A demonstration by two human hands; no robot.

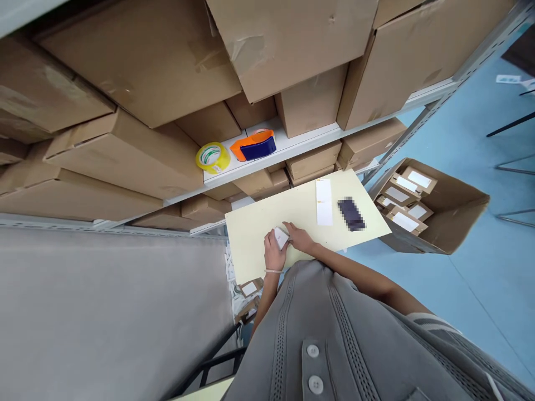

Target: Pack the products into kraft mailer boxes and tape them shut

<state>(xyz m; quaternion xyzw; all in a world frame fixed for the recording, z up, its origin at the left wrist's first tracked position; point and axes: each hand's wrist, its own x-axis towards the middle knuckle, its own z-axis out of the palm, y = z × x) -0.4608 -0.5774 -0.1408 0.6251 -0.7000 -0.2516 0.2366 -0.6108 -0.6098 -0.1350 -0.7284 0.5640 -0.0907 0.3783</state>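
Note:
A small white box (281, 237) is held over the pale yellow tabletop (259, 223), close to my body. My left hand (274, 255) wraps round its left and lower sides, fingers closed. At the box's right edge, my right hand (301, 238) has curled fingers gripping it, though the fingertips are partly hidden. To the right of my hands lies a strip of white labels or paper (324, 203). Beyond that rests a dark, pixelated rectangular object (351, 214).
Shelves ahead carry many cardboard boxes (179, 161). On the shelf edge are a yellow tape roll (213, 158) and an orange-and-blue tape dispenser (253, 146). A large open carton (455, 217) with labelled small boxes stands right. Packets and small boxes (249, 288) lie below the table's left side.

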